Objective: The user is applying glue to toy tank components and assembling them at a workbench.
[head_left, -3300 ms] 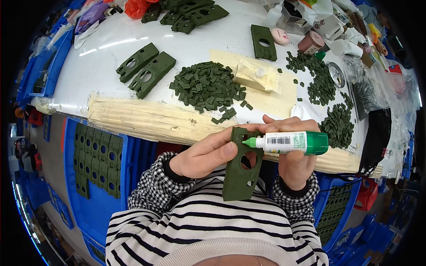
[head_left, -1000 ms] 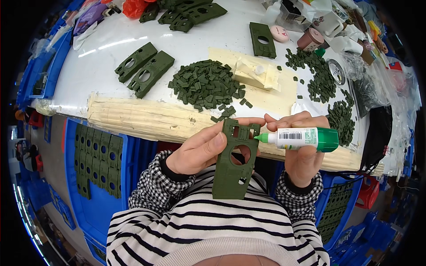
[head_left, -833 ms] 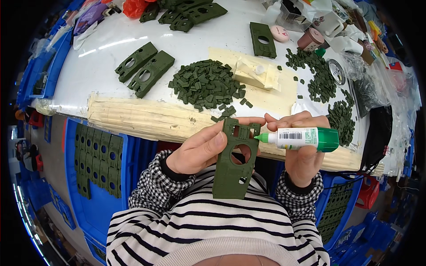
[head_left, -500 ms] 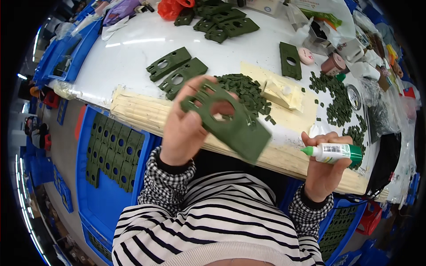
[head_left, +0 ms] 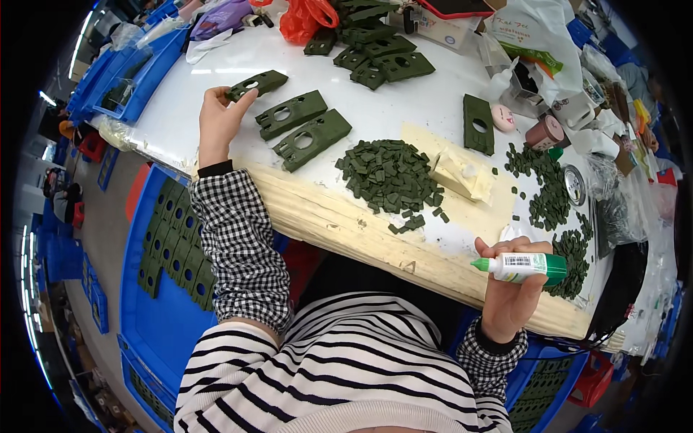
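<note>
Head view: your left fingers (head_left: 245, 102) pinch the green panel (head_left: 273, 79) by its left end; can't tell if it touches the worktop (head_left: 180, 101). It extends rightward from them, long axis roughly parallel to the two lying panels (head_left: 307, 107) just beside. Right hand (head_left: 509, 299), well apart, grips the green-and-white bottle (head_left: 520, 267). Versus half a second ago: panel's moved from over the padded front edge (head_left: 346, 229) to beyond that pair.

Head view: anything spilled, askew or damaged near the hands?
Several small green pieces lie apart from the central pile, toward the near table edge, scattered rather than heaped. The bottle in the right hand shows no visible drip.
</note>
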The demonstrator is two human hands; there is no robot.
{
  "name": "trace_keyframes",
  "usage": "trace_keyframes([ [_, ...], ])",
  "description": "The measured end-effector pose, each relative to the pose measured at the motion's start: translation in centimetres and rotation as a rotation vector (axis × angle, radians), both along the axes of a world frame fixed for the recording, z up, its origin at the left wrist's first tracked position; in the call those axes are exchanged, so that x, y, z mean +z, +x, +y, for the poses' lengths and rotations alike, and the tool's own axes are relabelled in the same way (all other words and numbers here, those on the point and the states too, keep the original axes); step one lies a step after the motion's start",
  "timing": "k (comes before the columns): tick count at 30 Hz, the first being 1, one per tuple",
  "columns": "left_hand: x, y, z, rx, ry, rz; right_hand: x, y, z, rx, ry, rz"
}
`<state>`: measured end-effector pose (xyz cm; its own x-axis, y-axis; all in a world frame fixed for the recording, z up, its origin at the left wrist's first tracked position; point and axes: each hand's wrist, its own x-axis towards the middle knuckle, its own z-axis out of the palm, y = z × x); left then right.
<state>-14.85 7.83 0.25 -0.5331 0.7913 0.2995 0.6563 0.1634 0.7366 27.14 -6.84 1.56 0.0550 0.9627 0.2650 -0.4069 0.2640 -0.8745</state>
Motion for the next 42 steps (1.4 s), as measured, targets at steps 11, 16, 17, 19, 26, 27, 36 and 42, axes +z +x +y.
trace_keyframes([
  [11,2.2,2.4,-0.6,-0.268,-0.103,0.512,0.0,0.1,0.2,0.017,-0.015,0.007],
  [16,5.9,11.4,0.4,-0.736,0.122,0.672,-0.2,0.0,0.2,0.031,-0.011,0.024],
  [17,5.9,12.8,1.4,-0.817,0.163,0.733,-0.1,-0.1,0.2,0.033,-0.013,0.028],
  [19,6.0,14.9,3.8,-0.88,0.122,0.774,0.1,-0.3,0.0,0.037,-0.008,0.026],
  [26,3.8,18.5,8.9,-0.669,-0.173,1.05,0.2,0.2,-0.7,0.016,0.027,-0.011],
  [27,3.7,18.5,9.1,-0.658,-0.173,1.067,0.2,0.3,-0.8,0.012,0.03,-0.008],
  [36,9.3,17.6,-0.5,-0.913,0.248,0.403,0.4,1.1,0.0,-0.097,0.067,-0.036],
  [42,7.1,17.6,-9.6,-1.279,0.025,-0.199,1.5,0.9,0.6,-0.156,0.165,-0.065],
])
